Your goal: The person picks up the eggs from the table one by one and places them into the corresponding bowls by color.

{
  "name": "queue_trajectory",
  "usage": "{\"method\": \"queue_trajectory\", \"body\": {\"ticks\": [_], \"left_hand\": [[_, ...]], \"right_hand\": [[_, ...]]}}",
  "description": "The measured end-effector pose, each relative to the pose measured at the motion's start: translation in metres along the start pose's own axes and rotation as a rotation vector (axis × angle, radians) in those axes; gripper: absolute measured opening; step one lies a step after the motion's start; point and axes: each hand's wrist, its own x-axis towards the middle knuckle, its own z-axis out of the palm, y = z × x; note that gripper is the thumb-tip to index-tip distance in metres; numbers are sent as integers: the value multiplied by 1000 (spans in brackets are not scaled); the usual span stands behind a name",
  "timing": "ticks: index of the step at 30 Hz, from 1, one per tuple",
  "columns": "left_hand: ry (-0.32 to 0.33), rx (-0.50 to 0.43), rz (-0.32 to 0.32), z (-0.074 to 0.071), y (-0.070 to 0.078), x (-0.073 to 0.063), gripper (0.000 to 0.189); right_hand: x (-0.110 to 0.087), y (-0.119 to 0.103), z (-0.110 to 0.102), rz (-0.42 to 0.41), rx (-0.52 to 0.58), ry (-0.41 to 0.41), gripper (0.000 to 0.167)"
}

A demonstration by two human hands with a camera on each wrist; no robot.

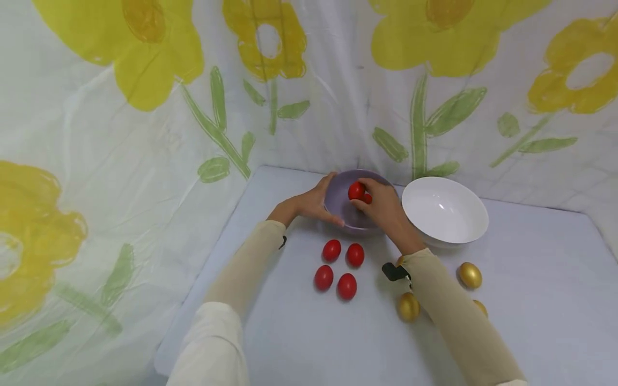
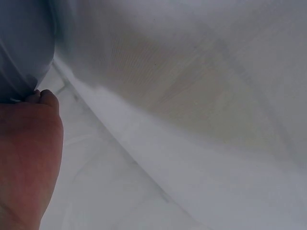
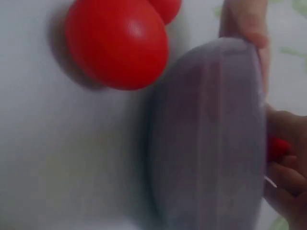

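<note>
Spread along the near left side of a purple bowl (image 1: 339, 195), my left hand (image 1: 316, 203) holds it with the thumb at the front and the fingers toward the back. Inside the bowl, my right hand (image 1: 383, 206) pinches a red egg (image 1: 356, 191) between thumb and fingers. Another red egg (image 1: 368, 198) shows partly behind that hand. Several red eggs (image 1: 331, 250) lie on the table in front of the bowl. The right wrist view shows the bowl's outer wall (image 3: 206, 129) close up, beside a large red egg (image 3: 115, 43) on the table.
A white bowl (image 1: 444, 212) stands right of the purple one. Several golden eggs (image 1: 470, 275) lie around the right forearm, some partly covered by it. A flower-printed curtain (image 1: 333, 123) hangs behind the pale table (image 1: 299, 332) and along its left side.
</note>
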Motion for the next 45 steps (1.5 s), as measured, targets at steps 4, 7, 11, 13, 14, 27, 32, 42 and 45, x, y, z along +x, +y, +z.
{"method": "queue_trajectory", "body": {"ticks": [4,7,11,13,14,27,32,42,45], "left_hand": [[0,3,21,3,3,3,155],[-2,-6,36,6,3,6,155],[-7,-9,28,10,3,5,155],[-4,-8,22,11,3,3,155],[-1,-10,24,11,4,3,154],[3,-23,43,11,5,4,155],[18,-21,37,11,4,3,154],[5,-20,49,11,3,3,153],[11,-14,44,9,3,2,152]], "right_hand": [[9,10,6,-1,-30,-28,64],[11,18,10,9,-63,-49,62],[9,26,18,12,-107,-92,60],[8,28,21,13,-121,-107,59],[8,29,21,14,-128,-109,58],[8,31,24,19,-194,-133,55],[9,31,24,11,-186,-128,56],[0,12,-10,39,-12,-64,67],[-7,-7,-38,2,59,33,68]]}}
